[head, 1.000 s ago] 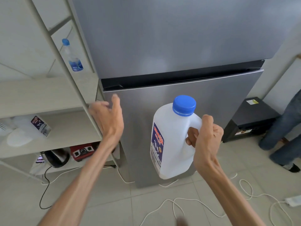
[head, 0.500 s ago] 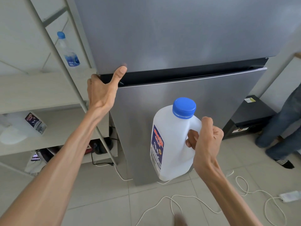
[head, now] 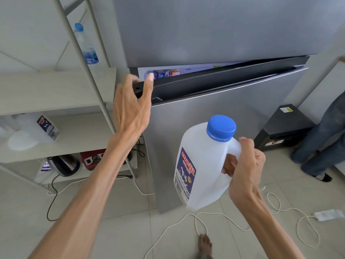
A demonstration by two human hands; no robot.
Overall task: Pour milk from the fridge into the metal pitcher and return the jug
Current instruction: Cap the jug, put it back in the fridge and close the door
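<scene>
Now left hand (head: 133, 107) is hooking fingers over the top edge of the lower fridge door (head: 214, 113) at its handle-side corner, cracking it open — a thin gap above the fingers is showing lit shelves. Right hand (head: 244, 169) is gripping the capped milk jug (head: 203, 165) by its handle, hanging upright right of the left hand, just in front of the door face — likely too close, door needing swing room.
</scene>
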